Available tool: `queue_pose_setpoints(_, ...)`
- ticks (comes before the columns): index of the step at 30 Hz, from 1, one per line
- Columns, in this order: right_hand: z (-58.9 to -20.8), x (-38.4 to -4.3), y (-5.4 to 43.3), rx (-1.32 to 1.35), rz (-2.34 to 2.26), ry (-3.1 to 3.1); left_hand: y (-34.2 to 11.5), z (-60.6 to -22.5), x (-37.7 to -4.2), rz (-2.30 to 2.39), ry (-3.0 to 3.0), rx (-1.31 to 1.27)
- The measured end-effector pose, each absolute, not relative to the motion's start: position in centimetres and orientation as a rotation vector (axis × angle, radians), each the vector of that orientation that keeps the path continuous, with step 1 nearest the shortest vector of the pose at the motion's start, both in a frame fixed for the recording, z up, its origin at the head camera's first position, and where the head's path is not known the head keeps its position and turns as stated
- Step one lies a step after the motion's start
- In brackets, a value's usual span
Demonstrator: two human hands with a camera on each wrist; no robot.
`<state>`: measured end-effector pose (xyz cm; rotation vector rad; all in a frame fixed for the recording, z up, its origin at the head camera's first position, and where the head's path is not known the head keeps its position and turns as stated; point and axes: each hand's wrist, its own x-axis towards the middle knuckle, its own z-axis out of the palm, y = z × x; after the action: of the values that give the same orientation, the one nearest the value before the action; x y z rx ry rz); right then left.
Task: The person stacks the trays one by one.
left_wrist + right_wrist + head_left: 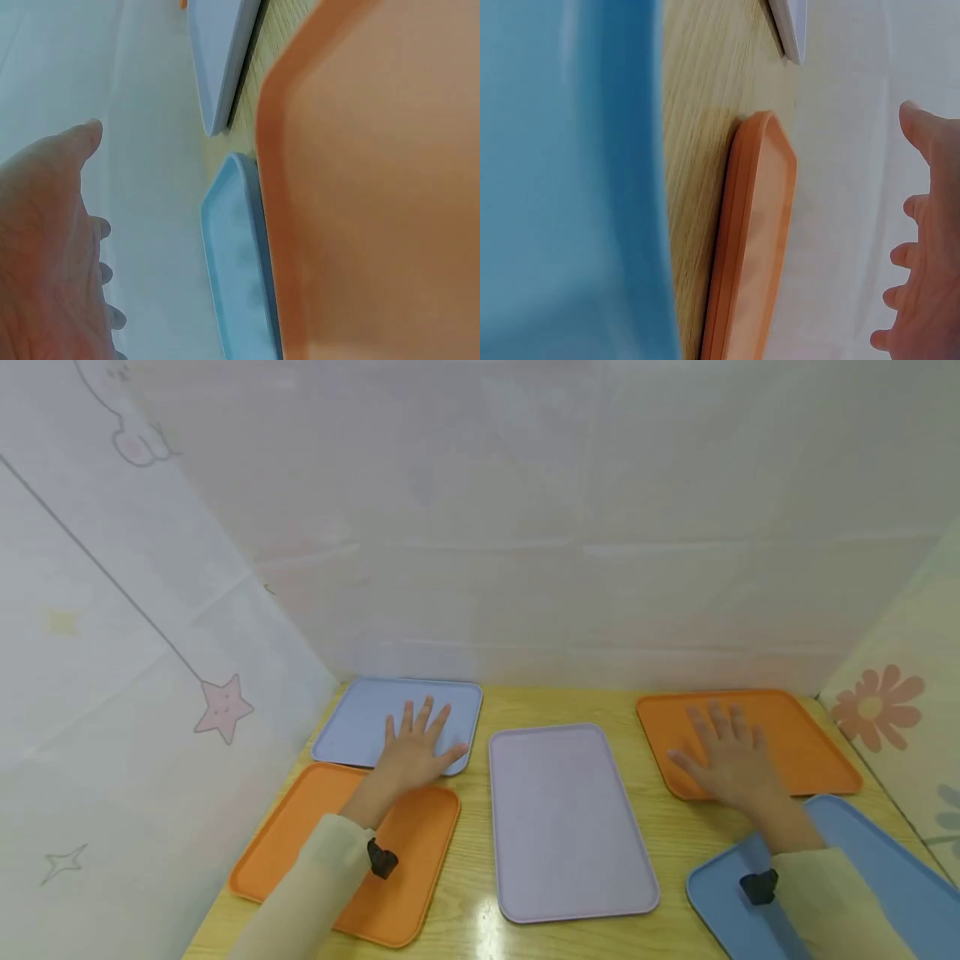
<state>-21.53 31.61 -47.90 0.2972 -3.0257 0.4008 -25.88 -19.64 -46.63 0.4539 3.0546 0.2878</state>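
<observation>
My left hand (415, 758) is spread with fingers apart over the near edge of a light blue tray (360, 718) at the back left. Below its wrist lies an orange tray (412, 868). Over the back right orange tray (802, 735), my right hand (738, 768) is spread in the same way, palm down and holding nothing. A darker blue tray (862, 852) sits beneath the right forearm. In the left wrist view the left hand (52, 247) shows above the trays; the right wrist view likewise has the right hand (930, 247) apart from the orange tray.
A pale lilac tray (570, 827) lies in the middle of the wooden table (468, 893), between the two arms. White patterned sheets stand as walls at the back (525, 527), the left (112, 693) and the right (900, 635). Each wrist wears a small black piece.
</observation>
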Motion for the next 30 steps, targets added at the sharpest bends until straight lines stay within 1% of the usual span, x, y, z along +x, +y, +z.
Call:
queue_pose_setpoints(12,-47.8,-21.6,29.2,0.355,0.437,-2.995,-17.9,-46.9,-24.9,0.335,3.051,0.529)
queue_pose_setpoints(25,-47.7,-21.5,28.2,0.379,0.588,-2.978,-15.6,-45.2,-23.2,0.759,2.857,0.534)
queue_pose_setpoints(30,-47.6,-21.4,27.8,0.410,0.668,-2.956,-14.9,-45.4,-22.7,0.841,2.817,0.524)
